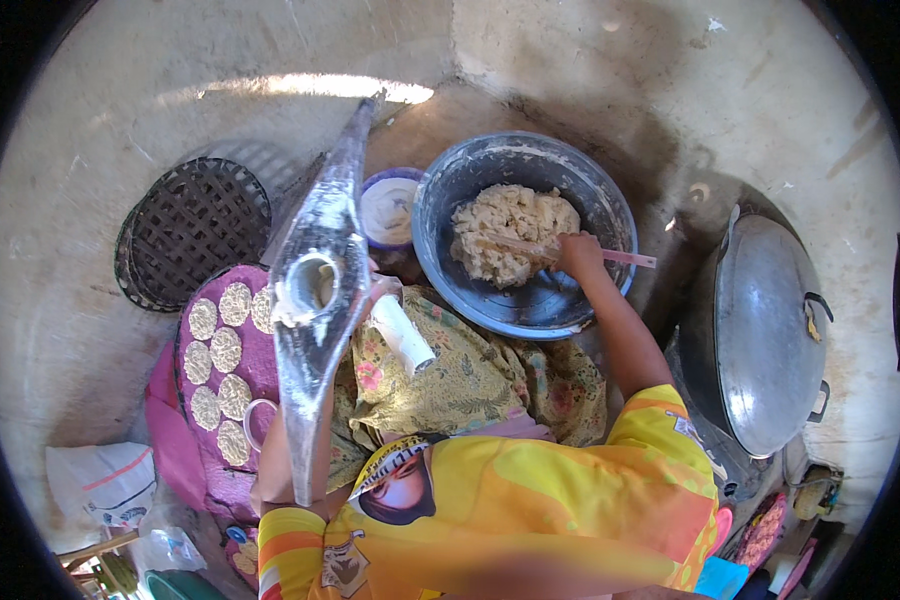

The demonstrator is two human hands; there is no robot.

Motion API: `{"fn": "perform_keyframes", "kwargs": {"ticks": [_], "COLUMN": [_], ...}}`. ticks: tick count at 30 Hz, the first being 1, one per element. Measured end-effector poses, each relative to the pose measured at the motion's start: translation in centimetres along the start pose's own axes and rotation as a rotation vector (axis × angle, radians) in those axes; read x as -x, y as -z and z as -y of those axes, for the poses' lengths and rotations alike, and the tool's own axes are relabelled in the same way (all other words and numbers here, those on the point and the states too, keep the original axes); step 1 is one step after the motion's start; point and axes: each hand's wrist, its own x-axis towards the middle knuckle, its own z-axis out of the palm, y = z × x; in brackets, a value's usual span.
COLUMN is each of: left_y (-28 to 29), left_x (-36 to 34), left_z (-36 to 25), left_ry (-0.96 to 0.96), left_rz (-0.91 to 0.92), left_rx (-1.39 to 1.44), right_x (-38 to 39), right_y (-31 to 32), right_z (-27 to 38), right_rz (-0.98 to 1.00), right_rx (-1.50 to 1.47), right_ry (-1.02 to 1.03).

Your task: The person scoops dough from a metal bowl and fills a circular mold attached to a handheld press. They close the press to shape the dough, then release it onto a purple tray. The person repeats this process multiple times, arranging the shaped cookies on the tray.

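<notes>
My right hand (577, 258) is closed around a pink spatula (625, 258), its blade in a lumpy mass of pale dough (495, 230). The dough lies in a large grey-blue basin (445, 290) in front of me. My left hand (375, 293) is partly hidden behind a long metal two-handled press (315, 380) with a round cup at its middle. Its visible fingers close on the upper end of a white floury cylinder (402, 335) above my lap. Whether this hand also grips the press cannot be seen.
A purple-rimmed bowl of white powder (395, 210) stands left of the basin. Round latticed dough pieces (226, 350) lie on a purple cloth-covered tray (255, 380) at left. Behind it is a dark woven tray (195, 230). A large lidded metal pot (770, 335) stands at right.
</notes>
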Motion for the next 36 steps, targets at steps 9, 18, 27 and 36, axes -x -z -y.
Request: {"fn": "perform_keyframes", "kwargs": {"ticks": [9, 18, 27, 36], "left_y": [0.4, 0.5, 0.3, -0.2], "left_x": [0.7, 1.4, 1.5, 1.4], "left_z": [3.5, 4.2, 4.9, 4.9], "left_ry": [-0.038, 0.037, 0.062, 0.078], "left_rz": [0.006, 0.112, 0.108, 0.117], "left_rx": [-0.026, -0.226, -0.194, -0.169], "right_x": [-1.2, -5.9, -7.9, -3.8], "right_y": [4.8, 6.9, -1.5, 0.8], "right_z": [-2.5, -6.9, -4.8, -1.9], "right_rz": [-0.117, -0.029, -0.149, -0.188], "right_rx": [-0.016, 0.287, 0.247, 0.142], "right_ry": [-0.038, -0.221, -0.131, -0.125]}}
